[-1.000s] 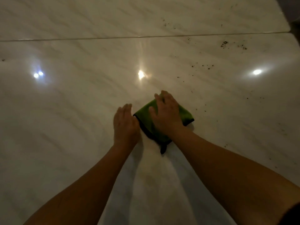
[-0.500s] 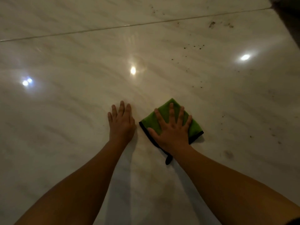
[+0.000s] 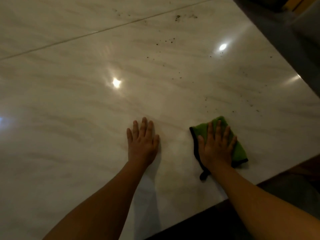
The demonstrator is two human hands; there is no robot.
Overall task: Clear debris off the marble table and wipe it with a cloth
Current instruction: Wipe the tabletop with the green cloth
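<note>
Head view, right hand flat on cloth, slid rightward, left hand flat on table

Marble table – pale, faintly veined stone, polished glossy, mirrors ceiling lights; thin seam line crosses far part. Green cloth – soft, matt fabric, dark stitched edging. Debris specks – dark, fine, granular, dull on the gloss

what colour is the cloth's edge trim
Black, bordering the green cloth; clearest in the head view.
</note>
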